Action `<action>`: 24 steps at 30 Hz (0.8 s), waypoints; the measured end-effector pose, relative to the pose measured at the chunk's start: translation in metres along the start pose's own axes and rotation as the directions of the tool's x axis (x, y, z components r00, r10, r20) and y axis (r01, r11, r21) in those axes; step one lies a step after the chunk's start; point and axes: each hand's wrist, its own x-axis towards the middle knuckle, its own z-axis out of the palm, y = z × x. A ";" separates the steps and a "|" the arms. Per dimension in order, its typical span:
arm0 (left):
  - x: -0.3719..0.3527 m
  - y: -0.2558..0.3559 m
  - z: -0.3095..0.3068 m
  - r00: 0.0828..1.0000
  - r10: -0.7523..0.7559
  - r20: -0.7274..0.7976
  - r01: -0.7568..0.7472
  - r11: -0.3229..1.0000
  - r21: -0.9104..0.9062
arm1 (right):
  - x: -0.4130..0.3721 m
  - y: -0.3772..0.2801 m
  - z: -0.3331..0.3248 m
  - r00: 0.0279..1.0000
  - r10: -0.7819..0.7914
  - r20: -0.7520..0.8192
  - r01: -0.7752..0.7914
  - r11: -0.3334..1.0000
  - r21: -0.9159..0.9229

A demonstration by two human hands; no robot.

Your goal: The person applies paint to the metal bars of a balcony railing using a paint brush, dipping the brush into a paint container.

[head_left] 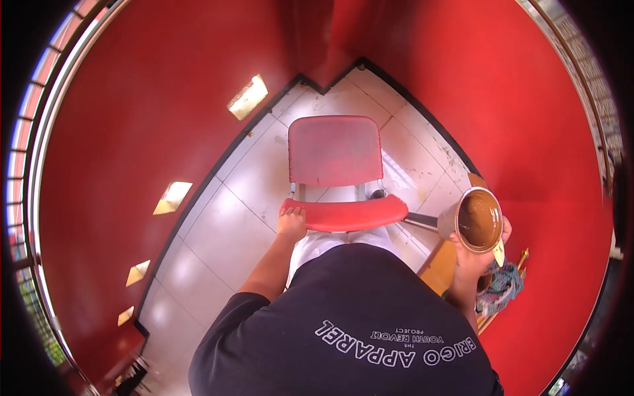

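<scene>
My left hand point(292, 221) is closed on the left end of the red chair's seat point(350, 212), its fingers curled over the edge. Behind the seat stands the chair's worn red backrest point(335, 150). On the right, my right hand point(470, 259) holds a cup point(480, 221) from below and around its side. Brown stuff coats the inside of the cup, and its mouth faces up. A pale yellow piece point(499, 253) sticks out beside the cup near my fingers.
Red walls point(132, 119) rise on both sides of the tiled floor point(224, 218). At the lower right, near my right forearm, lies a bunched grey-green cloth point(507, 288) beside a yellow-orange surface point(438, 269). A dark bar point(421, 220) runs between seat and cup.
</scene>
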 end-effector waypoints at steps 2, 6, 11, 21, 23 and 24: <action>-0.028 -0.024 0.010 0.997 -0.073 -0.039 0.073 0.997 0.004 | 0.017 0.014 0.016 0.998 0.005 0.055 -0.009 0.997 0.072; -0.085 -0.049 0.027 0.972 -0.237 0.003 0.237 0.972 -0.004 | 0.057 0.044 0.048 0.983 -0.037 0.178 0.017 0.994 0.110; -0.115 -0.020 0.034 0.892 -0.433 0.132 0.441 0.896 -0.040 | 0.102 0.065 0.079 0.948 -0.089 0.305 0.027 0.979 0.201; -0.094 -0.047 0.021 0.810 -0.585 0.030 0.585 0.804 -0.110 | 0.135 0.032 0.161 0.904 -0.200 0.379 0.043 0.922 0.386; -0.088 -0.056 0.025 0.792 -0.611 -0.022 0.600 0.784 -0.160 | 0.133 0.018 0.176 0.879 -0.267 0.396 0.078 0.898 0.433; -0.083 -0.056 0.023 0.782 -0.622 -0.046 0.604 0.773 -0.192 | 0.135 0.014 0.179 0.866 -0.306 0.395 0.100 0.881 0.463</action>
